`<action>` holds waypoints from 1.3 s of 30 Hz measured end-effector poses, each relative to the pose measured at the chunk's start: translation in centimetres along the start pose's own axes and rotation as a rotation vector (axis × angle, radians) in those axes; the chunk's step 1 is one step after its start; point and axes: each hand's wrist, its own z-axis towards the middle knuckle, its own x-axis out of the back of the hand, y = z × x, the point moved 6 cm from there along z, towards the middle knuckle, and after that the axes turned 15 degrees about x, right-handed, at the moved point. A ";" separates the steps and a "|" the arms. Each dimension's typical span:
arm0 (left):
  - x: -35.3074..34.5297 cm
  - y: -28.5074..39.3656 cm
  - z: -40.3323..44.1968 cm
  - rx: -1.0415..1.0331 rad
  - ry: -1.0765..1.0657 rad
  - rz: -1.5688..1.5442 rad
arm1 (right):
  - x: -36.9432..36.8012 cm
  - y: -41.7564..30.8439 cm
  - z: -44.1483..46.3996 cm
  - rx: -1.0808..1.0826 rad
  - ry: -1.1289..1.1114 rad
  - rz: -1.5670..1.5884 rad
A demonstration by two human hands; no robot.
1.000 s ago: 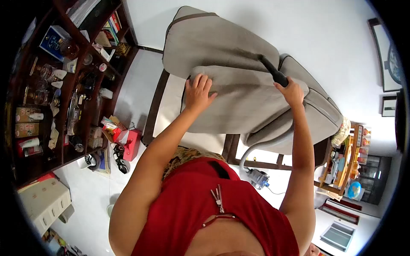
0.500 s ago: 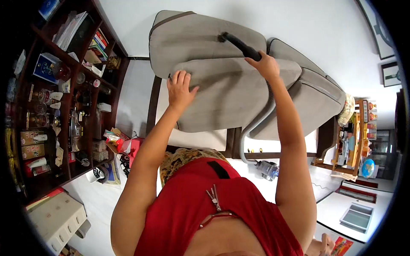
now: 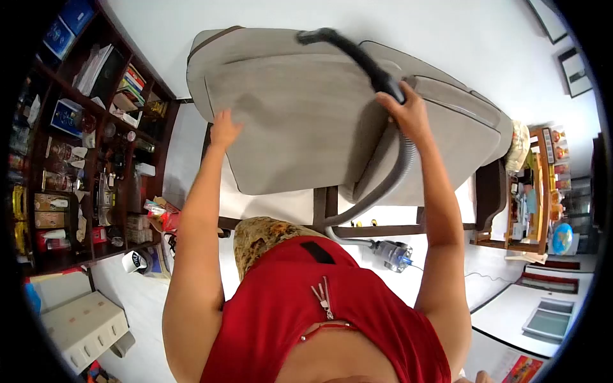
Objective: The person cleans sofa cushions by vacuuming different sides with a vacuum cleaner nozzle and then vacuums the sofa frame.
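Observation:
My right hand [image 3: 408, 113] is wrapped round the black handle of a vacuum hose [image 3: 361, 57], whose brush end is raised near the top edge of the back cushion [image 3: 255, 43]. From the handle a grey ribbed hose [image 3: 389, 182] curves down to the vacuum cleaner [image 3: 393, 255] on the floor. My left hand [image 3: 225, 131] is at the left edge of a large grey seat cushion [image 3: 294, 127], thumb apart from the fingers, which are slightly blurred. This cushion leans tilted against the back cushion, showing the pale sofa base [image 3: 268, 207] below it.
A dark wooden shelf [image 3: 92, 153] with bottles, boxes and books stands at the left. Below it is a cream drawer cabinet [image 3: 86, 329]. Another grey cushion [image 3: 440, 143] is on the right of the sofa. A wooden rack [image 3: 541, 191] with a globe [image 3: 562, 238] nearby stands far right.
The hose's brush end has moved left and up, off the back cushion's face. My left hand has shifted left, and the large seat cushion now stands more upright, covering more of the back cushion.

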 end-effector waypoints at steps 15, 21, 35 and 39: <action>-17.0 -7.2 -26.4 0.297 -0.520 -0.286 | 9.2 15.0 -12.4 0.048 -0.050 -0.474; -15.0 -14.3 -27.0 0.454 -0.401 -0.138 | 11.7 11.7 -14.8 -0.009 0.023 -0.410; -18.1 5.9 -25.5 0.181 -0.734 -0.572 | -7.6 2.1 -9.3 0.292 -0.186 -0.357; -17.6 2.3 -26.4 0.239 -0.779 -0.613 | -1.6 5.3 -12.2 0.179 -0.177 -0.401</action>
